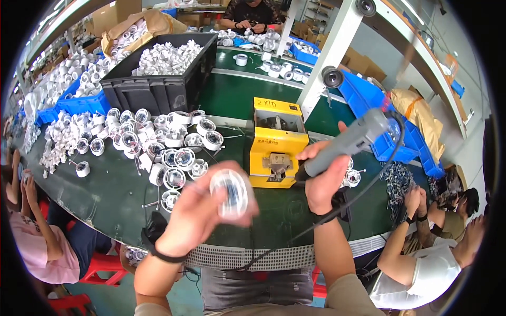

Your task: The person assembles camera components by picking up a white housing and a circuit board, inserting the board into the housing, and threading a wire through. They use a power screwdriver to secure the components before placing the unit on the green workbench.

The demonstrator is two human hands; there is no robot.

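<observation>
Two forearms (pixel 334 245) reach forward, right grip (pixel 322 185) around tilted tool (pixel 348 142).

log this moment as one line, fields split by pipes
left hand: holds round white part | right hand: holds grey handheld tool | ahead: yellow machine | left: white parts on green table

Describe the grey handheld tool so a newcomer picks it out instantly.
Find the green worktable, then the boxy yellow machine on it. Right of the machine, the right hand grips the grey tool. Unlike the round white parts nearby, it is long, with a dark cable at its upper end.
</observation>
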